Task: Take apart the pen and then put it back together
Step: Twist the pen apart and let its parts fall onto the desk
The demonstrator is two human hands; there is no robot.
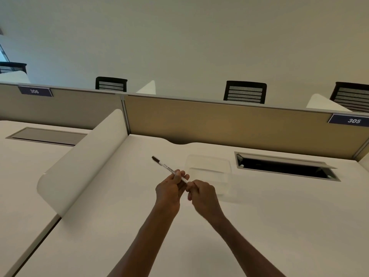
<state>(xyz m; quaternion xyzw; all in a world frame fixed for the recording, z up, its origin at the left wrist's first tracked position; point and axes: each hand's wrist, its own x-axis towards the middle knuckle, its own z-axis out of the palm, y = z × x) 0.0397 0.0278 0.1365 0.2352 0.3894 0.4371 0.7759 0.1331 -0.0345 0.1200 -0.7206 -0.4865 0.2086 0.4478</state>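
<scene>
A slim white pen point(165, 166) with a dark cap end points up and to the left above the white desk point(123, 226). My left hand point(169, 189) grips the pen's barrel with curled fingers near its lower half. My right hand point(201, 193) pinches the pen's lower end, which is hidden inside its fingers. The two hands touch each other at the middle of the desk. The pen looks to be in one piece.
A clear plastic tray point(208, 172) lies on the desk just behind my right hand. An open cable hatch point(283, 166) sits at the right rear. A curved white divider point(83, 162) stands on the left, a tan partition point(219, 120) at the back.
</scene>
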